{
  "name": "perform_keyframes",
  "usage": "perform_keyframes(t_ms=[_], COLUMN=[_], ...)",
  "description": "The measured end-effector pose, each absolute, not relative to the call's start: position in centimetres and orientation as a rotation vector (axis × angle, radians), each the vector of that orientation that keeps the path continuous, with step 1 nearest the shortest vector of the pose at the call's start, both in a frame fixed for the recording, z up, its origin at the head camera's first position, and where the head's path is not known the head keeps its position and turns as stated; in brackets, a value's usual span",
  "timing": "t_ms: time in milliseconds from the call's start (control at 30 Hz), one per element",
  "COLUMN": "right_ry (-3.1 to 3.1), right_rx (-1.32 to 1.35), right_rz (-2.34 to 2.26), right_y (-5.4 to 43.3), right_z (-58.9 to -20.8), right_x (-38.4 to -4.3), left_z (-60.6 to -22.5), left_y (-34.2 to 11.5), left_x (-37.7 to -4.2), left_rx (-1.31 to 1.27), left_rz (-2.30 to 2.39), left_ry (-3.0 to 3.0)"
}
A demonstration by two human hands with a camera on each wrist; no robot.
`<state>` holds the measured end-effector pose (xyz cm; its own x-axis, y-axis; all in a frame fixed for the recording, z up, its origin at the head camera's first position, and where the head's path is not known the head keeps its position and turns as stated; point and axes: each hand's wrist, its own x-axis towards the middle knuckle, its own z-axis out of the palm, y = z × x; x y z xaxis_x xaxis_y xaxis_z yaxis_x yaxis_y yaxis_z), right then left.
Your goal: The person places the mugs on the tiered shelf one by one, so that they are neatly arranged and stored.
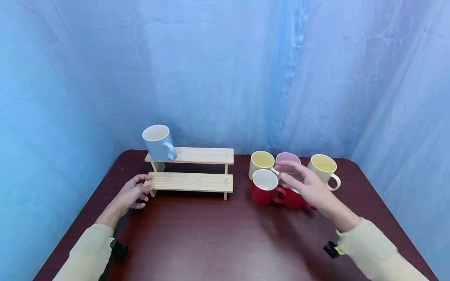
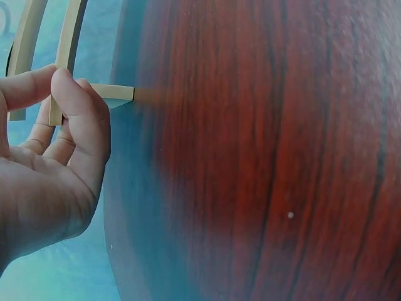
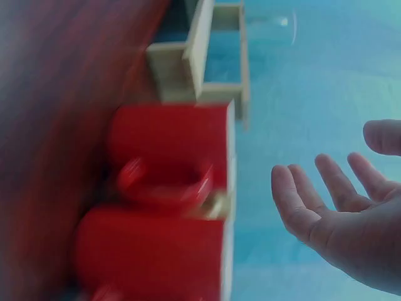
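Observation:
My left hand (image 1: 131, 195) pinches the left end of the lower shelf of a two-tier wooden rack (image 1: 193, 182); in the left wrist view thumb and fingers close on the board (image 2: 69, 37). A light blue mug (image 1: 156, 144) stands upright on the upper shelf's left end. Over the mugs at the right, my right hand (image 1: 309, 187) hovers with fingers spread and holds nothing. Under and beside it are a red mug (image 1: 261, 195), a second red mug (image 1: 293, 200) partly hidden by the hand, a pink mug (image 1: 288, 157) and two yellow mugs, one left (image 1: 258, 168) and one right (image 1: 320, 171).
The dark reddish-brown table (image 1: 204, 242) has rounded back corners. Light blue curtains (image 1: 218, 78) hang behind it and at both sides. The rack stands left of the mug group, with a gap between them.

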<state>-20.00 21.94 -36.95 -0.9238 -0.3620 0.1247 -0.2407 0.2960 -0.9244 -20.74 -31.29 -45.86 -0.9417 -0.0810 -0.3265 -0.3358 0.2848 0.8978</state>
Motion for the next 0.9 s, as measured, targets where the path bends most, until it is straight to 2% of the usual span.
perform_keyframes(t_ms=[200,367,667,900], right_ry=[2.464,2.433,2.244,2.106], right_rx=[-0.489,-0.340,-0.078,-0.037], right_rz=[-1.763,-1.786,-1.724,-1.718], right_y=[27.6,30.5,32.0,32.5], right_z=[-39.3,-40.9,-43.8,-45.3], right_x=[-18.1,-17.6,-17.6,-18.5], left_z=[-45.9,-45.7,-45.6,-45.6], left_y=[-31.6,-31.6,-31.5,-31.6], left_x=[-21.1,-21.2,-21.0,-20.9], left_rx=[-0.393,-0.392,-0.385,-0.373], left_rz=[1.696,1.690,1.643,1.644], left_ry=[2.338,2.347,2.349,2.348])
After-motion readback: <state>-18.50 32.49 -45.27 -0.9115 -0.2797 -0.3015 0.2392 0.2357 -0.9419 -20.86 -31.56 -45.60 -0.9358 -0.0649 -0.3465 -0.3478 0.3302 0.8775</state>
